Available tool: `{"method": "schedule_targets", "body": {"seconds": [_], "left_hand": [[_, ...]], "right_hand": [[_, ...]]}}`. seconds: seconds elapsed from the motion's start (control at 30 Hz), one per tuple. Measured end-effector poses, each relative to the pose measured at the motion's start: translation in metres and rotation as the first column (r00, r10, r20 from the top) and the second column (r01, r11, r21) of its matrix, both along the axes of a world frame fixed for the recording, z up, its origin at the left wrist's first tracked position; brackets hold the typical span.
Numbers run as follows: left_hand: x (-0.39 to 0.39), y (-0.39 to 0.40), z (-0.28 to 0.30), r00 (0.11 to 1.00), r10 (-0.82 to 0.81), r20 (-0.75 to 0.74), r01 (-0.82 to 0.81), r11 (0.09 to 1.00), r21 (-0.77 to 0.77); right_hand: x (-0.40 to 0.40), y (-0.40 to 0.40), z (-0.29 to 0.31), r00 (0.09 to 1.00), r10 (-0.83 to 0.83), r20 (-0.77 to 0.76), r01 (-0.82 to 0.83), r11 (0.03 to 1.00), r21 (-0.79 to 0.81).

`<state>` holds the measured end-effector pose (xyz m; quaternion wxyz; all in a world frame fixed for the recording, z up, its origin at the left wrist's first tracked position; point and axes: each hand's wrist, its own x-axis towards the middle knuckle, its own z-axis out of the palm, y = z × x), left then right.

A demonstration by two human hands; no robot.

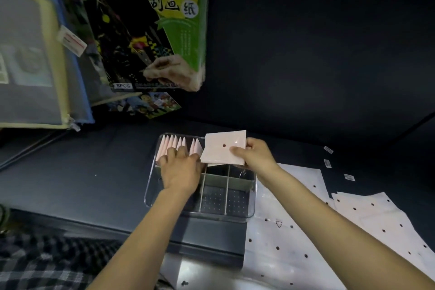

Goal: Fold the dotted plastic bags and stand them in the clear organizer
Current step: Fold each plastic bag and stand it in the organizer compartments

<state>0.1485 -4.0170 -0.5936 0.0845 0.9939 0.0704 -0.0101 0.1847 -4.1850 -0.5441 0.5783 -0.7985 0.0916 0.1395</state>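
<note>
A clear organizer [150, 192] with white dividers sits on the dark surface in the middle of the view. Several folded pink bags [175, 145] stand in a row in its far compartment. My left hand [180, 172] rests on that row, its fingers pressing the folded bags toward the left. My right hand [255, 155] pinches a folded pink square bag [222, 147] with one dark dot, held above the organizer's far right part. Flat, unfolded dotted bags [367, 216] lie spread on the surface to the right.
A green scratch-paper pack [146, 23] and a blue-and-yellow zip pouch [35, 54] hang at the upper left. Small white labels [327, 162] lie at the right. The near compartments of the organizer [214, 198] show a dotted floor. Checked cloth [47, 263] shows at the bottom left.
</note>
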Motion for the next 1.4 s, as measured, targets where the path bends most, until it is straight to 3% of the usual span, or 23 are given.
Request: {"method": "schedule_targets", "body": {"seconds": [0.1,0.27,0.5,0.6,0.73,0.8,1.13,1.3,1.4], "left_hand": [[0.000,0.001,-0.007,0.999,-0.002,0.043,0.002,1.000,0.017],[-0.008,0.006,-0.010,0.982,0.129,0.140,-0.121,0.991,-0.061],[-0.012,0.005,-0.018,0.982,0.103,0.158,-0.081,0.987,-0.140],[-0.012,0.004,-0.016,0.975,0.122,0.184,-0.075,0.967,-0.244],[-0.014,0.004,-0.011,0.928,0.276,0.249,-0.130,0.869,-0.478],[-0.015,0.003,-0.011,0.921,0.294,0.256,-0.125,0.845,-0.520],[-0.018,0.001,-0.022,0.922,0.284,0.264,-0.111,0.845,-0.523],[-0.019,-0.002,-0.020,0.948,0.253,0.191,-0.152,0.892,-0.427],[-0.026,-0.015,-0.011,0.918,0.268,0.293,-0.124,0.895,-0.428]], "right_hand": [[0.016,0.014,-0.013,0.998,0.055,-0.006,-0.055,0.990,-0.133],[0.032,0.031,-0.023,0.983,0.177,0.046,-0.143,0.901,-0.410],[0.036,0.070,-0.030,0.948,0.318,-0.004,-0.254,0.749,-0.612],[0.032,0.079,-0.038,0.932,0.360,-0.045,-0.314,0.740,-0.595],[0.030,0.076,-0.044,0.967,0.225,-0.116,-0.250,0.921,-0.299],[0.030,0.074,-0.046,0.969,0.201,-0.143,-0.232,0.943,-0.240],[0.029,0.085,-0.053,0.970,0.243,-0.026,-0.230,0.872,-0.431],[0.001,0.042,-0.046,0.965,0.208,0.160,-0.147,0.934,-0.325],[-0.035,-0.023,-0.047,0.952,0.153,0.265,-0.079,0.960,-0.270]]}}
